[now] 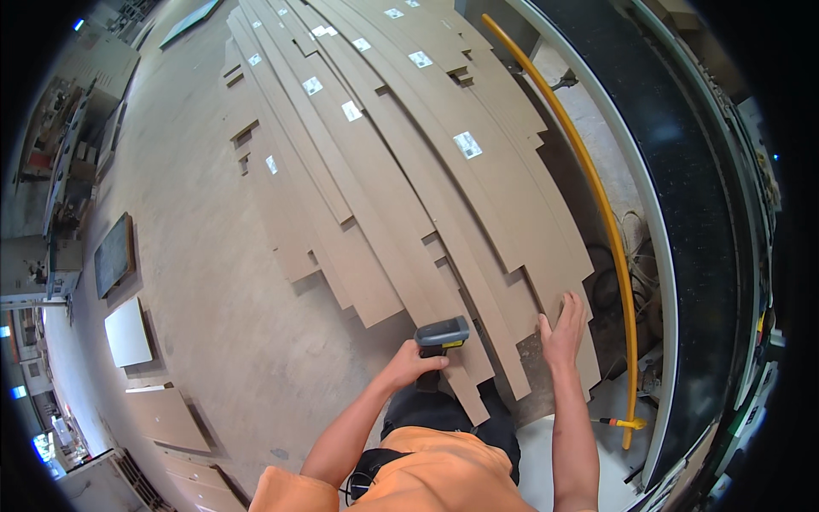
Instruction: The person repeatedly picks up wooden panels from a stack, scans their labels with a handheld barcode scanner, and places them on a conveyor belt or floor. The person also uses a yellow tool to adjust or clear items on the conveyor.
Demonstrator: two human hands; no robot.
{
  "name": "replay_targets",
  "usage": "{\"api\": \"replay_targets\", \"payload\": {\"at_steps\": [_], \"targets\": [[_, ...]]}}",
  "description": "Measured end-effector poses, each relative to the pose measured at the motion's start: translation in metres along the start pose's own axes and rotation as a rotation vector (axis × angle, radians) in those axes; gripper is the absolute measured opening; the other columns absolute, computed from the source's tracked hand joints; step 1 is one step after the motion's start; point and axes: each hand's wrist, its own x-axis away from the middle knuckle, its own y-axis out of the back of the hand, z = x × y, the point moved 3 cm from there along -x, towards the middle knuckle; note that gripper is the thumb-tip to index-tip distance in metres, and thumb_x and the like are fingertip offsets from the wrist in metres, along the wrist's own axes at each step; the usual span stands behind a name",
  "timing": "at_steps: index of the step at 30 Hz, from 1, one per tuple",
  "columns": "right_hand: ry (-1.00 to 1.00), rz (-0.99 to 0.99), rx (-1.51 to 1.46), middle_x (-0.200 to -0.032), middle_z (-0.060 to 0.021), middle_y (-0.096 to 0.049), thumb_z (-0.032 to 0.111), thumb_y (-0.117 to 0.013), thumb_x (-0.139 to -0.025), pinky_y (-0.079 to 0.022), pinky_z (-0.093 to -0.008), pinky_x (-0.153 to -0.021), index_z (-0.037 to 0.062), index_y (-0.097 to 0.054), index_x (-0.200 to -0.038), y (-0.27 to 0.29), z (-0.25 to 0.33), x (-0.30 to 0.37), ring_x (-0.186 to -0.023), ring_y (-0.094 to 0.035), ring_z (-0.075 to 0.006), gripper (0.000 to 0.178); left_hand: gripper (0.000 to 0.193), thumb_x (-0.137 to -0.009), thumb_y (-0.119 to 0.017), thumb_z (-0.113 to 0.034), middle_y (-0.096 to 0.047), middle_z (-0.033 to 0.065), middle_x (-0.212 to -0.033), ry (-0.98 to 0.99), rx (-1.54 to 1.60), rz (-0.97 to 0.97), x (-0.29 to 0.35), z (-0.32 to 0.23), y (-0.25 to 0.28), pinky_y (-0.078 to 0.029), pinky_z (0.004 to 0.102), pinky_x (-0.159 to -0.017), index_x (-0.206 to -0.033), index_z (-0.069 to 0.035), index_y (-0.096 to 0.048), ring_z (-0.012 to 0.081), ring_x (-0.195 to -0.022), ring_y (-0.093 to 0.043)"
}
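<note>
A grey and black handheld barcode scanner (441, 332) is gripped by its handle in my left hand (408, 365), held in front of my body. Ahead of me lie long flat brown cardboard sheets (384, 196), overlapping in staggered rows. Several carry white labels (467, 145). My right hand (563, 331) has its fingers stretched out over the end of the rightmost cardboard sheet (554, 247). Whether the fingertips press on it I cannot tell. Nothing shows in that hand.
A yellow bar (601, 196) curves along the right side, beside a long black-topped conveyor or machine bed (691, 154). Cables (633, 247) lie under it. Flat panels (130, 333) rest on the concrete floor (205, 239) to the left. A yellow-headed tool (630, 423) sits at lower right.
</note>
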Motion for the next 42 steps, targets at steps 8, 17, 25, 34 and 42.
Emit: {"api": "replay_targets", "payload": {"at_steps": [8, 17, 25, 34, 42], "targets": [[-0.133, 0.093, 0.047, -0.15, -0.0253, -0.037, 0.016, -0.083, -0.074, -0.031, -0.0519, -0.115, -0.0041, -0.043, -0.14, -0.01, -0.025, -0.005, -0.14, -0.034, -0.0437, 0.08, 0.065, -0.081, -0.079, -0.02, -0.06, 0.0016, -0.126, 0.07, 0.108, 0.057, -0.005, 0.006, 0.004, -0.044, 0.0318, -0.1, -0.138, -0.004, -0.052, 0.0128, -0.114, -0.053], [0.448, 0.157, -0.284, -0.14, -0.0227, -0.05, 0.003, -0.069, -0.082, -0.041, -0.0507, -0.109, -0.002, -0.054, -0.13, -0.03, 0.105, -0.005, -0.131, -0.048, -0.042, 0.051, 0.066, -0.081, -0.079, -0.019, -0.058, 0.0037, -0.131, 0.043, 0.19, 0.016, -0.006, 0.0, -0.005, -0.042, 0.0335, -0.105, -0.139, -0.003, -0.052, 0.0158, -0.12, -0.052], [0.554, 0.283, -0.524, -0.136, -0.021, -0.056, -0.004, -0.057, -0.083, -0.047, -0.0444, -0.105, -0.004, -0.053, -0.132, -0.069, 0.143, -0.048, -0.125, -0.056, -0.0374, 0.049, 0.059, -0.083, -0.077, -0.011, -0.061, 0.0036, -0.127, 0.072, 0.267, -0.092, -0.004, -0.007, -0.014, -0.045, 0.0324, -0.102, -0.137, -0.001, -0.054, 0.0141, -0.116, -0.054], [0.62, 0.29, -0.292, -0.136, -0.0133, -0.058, 0.004, -0.059, -0.087, -0.04, -0.0491, -0.11, -0.001, -0.055, -0.131, -0.074, 0.126, -0.063, -0.129, -0.054, -0.0324, 0.045, 0.056, -0.082, -0.078, -0.011, -0.062, 0.003, -0.115, 0.058, 0.326, -0.069, -0.021, -0.012, -0.022, -0.052, 0.0327, -0.091, -0.132, -0.003, -0.055, 0.0136, -0.101, -0.061], [0.254, 0.473, -0.552, -0.117, -0.022, -0.065, 0.009, -0.061, -0.092, -0.049, -0.0448, -0.097, -0.0002, -0.055, -0.13, -0.073, 0.126, -0.032, -0.108, -0.063, -0.04, 0.04, 0.059, -0.082, -0.078, -0.009, -0.062, 0.0046, -0.118, 0.038, 0.405, -0.092, -0.016, -0.003, -0.024, -0.053, 0.0327, -0.092, -0.135, -0.003, -0.054, 0.0147, -0.103, -0.062]]}}
